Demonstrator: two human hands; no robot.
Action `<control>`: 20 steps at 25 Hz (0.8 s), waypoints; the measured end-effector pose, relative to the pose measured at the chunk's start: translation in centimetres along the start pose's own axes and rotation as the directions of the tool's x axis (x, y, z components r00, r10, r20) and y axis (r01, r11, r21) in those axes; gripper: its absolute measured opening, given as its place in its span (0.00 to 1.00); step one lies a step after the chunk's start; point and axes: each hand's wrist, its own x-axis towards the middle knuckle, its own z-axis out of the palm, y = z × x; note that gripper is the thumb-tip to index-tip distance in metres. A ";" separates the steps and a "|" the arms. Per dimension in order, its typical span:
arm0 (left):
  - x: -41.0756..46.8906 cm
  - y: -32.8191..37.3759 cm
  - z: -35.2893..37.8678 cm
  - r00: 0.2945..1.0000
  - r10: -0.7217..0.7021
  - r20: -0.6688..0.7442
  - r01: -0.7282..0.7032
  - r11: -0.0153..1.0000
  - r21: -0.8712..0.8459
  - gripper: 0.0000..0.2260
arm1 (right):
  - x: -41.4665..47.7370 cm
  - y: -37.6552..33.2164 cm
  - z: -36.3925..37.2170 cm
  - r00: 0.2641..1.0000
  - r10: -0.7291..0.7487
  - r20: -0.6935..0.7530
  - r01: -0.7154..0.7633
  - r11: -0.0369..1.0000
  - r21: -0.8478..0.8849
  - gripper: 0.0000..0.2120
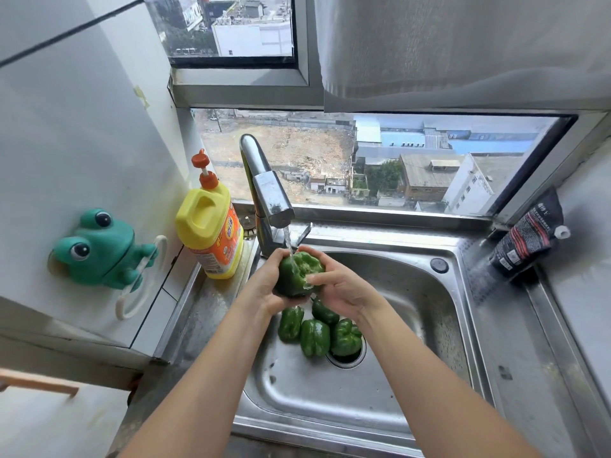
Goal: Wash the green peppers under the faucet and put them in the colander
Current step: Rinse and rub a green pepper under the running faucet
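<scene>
A green pepper [297,272] is held under the running stream from the chrome faucet [269,196]. My left hand [264,285] cups it from the left and below. My right hand [337,285] grips it from the right. Water splashes off the pepper. Several more green peppers [314,337] lie on the bottom of the steel sink [443,312], beside and partly over the drain [347,357]. No colander is in view.
A yellow detergent bottle [211,226] with an orange pump stands on the counter left of the faucet. A green frog holder [99,249] hangs on the left wall. A black pouch [525,239] leans at the sink's back right corner. A window runs behind the sink.
</scene>
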 end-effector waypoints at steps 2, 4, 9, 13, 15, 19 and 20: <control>0.1 0.3 -0.1 0.999 -0.033 0.036 0.034 0.999 -0.031 0.09 | 0.1 -0.3 0.0 1.000 -0.002 -0.020 0.000 0.993 -0.119 0.25; 0.3 0.1 -0.3 0.997 -0.055 0.046 0.057 0.997 -0.060 0.12 | 0.3 -0.5 0.4 0.989 -0.046 -0.139 0.000 0.949 -0.314 0.20; 0.4 -1.1 0.4 0.990 0.021 0.140 -0.019 1.000 -0.013 0.20 | 1.0 -0.7 2.0 0.861 -0.374 -0.345 -0.088 0.558 -0.825 0.12; 0.5 -1.9 0.5 0.967 0.208 0.147 -0.221 0.973 0.074 0.21 | 1.3 -1.9 2.3 0.847 -0.368 -0.383 -0.218 0.416 -0.883 0.20; 0.1 -1.7 0.9 0.976 0.169 0.134 -0.178 0.983 0.055 0.18 | 1.5 -1.9 2.7 0.832 -0.423 -0.360 -0.109 0.511 -0.852 0.20; -0.5 -0.9 1.7 0.985 -0.032 0.169 0.077 0.961 -0.264 0.17 | 1.4 -0.9 3.3 0.796 -0.580 -0.173 0.183 0.503 -0.844 0.09; -0.4 -0.7 1.5 0.984 -0.061 0.168 0.110 0.947 -0.302 0.16 | 1.2 -0.9 3.1 0.818 -0.569 -0.085 0.224 0.450 -0.864 0.07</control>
